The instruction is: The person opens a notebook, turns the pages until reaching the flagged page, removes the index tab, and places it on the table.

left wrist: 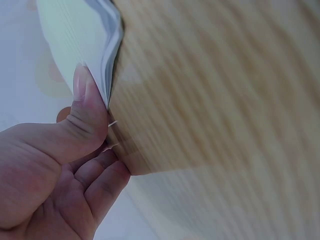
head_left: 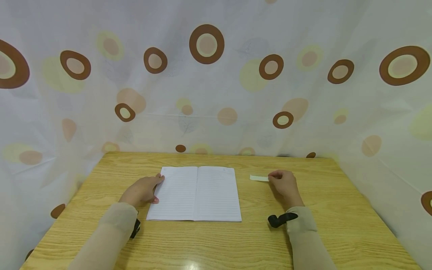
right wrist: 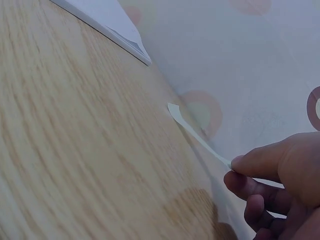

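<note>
An open notebook (head_left: pixel 217 195) with lined white pages lies on the wooden table. My left hand (head_left: pixel 143 189) holds its left edge. In the left wrist view the thumb (left wrist: pixel 87 102) lies on top of the page, with the other fingers curled by the edge; their tips are partly hidden. To the right of the notebook, my right hand (head_left: pixel 284 183) pinches the right end of a narrow pale paper strip (head_left: pixel 258 178) between thumb and index finger. The strip (right wrist: pixel 200 139) bends slightly in the right wrist view, its free end pointing toward the notebook.
The wood-grain table (head_left: pixel 216 243) reaches back to a hanging white sheet (head_left: pixel 229 86) printed with brown and yellow circles, which also encloses both sides. Each wrist carries a black strap (head_left: pixel 281 219).
</note>
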A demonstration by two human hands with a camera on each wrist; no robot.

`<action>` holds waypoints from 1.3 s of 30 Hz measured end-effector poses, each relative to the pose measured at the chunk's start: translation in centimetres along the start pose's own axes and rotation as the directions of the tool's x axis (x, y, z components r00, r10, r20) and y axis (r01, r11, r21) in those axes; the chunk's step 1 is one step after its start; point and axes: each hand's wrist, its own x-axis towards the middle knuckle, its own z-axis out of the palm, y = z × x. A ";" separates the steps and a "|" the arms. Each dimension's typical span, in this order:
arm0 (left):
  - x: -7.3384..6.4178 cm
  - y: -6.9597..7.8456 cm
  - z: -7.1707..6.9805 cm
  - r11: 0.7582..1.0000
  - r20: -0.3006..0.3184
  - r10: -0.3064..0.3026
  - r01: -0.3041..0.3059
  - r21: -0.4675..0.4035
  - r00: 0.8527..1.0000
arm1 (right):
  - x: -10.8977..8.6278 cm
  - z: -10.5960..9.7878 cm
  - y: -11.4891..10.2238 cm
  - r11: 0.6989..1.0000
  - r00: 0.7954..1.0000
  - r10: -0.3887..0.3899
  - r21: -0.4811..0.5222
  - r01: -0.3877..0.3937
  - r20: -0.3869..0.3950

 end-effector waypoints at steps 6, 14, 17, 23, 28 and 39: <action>0.1 0.0 0.0 1.000 0.008 -0.004 0.004 0.001 1.000 | 0.1 0.3 0.3 1.000 1.000 -0.012 -0.014 0.012 -0.013; 0.1 0.1 0.1 1.000 0.014 -0.002 0.002 0.008 1.000 | 0.2 0.6 0.6 0.999 1.000 -0.010 -0.045 0.009 -0.021; 0.0 0.1 0.0 1.000 0.012 -0.001 0.001 0.010 1.000 | 0.3 0.6 0.6 0.998 1.000 -0.008 -0.056 0.006 -0.024; 0.1 0.1 0.0 1.000 0.011 0.012 -0.012 0.007 1.000 | 0.4 0.7 0.7 0.999 1.000 0.005 -0.054 -0.006 -0.022; 0.2 -0.1 0.0 1.000 -0.001 0.027 -0.027 0.010 1.000 | 0.3 0.6 0.6 0.999 1.000 0.009 -0.046 -0.010 -0.020; 0.1 0.0 0.0 1.000 0.008 0.003 -0.003 0.014 1.000 | 0.3 0.7 0.4 0.997 0.999 0.022 -0.075 -0.024 -0.025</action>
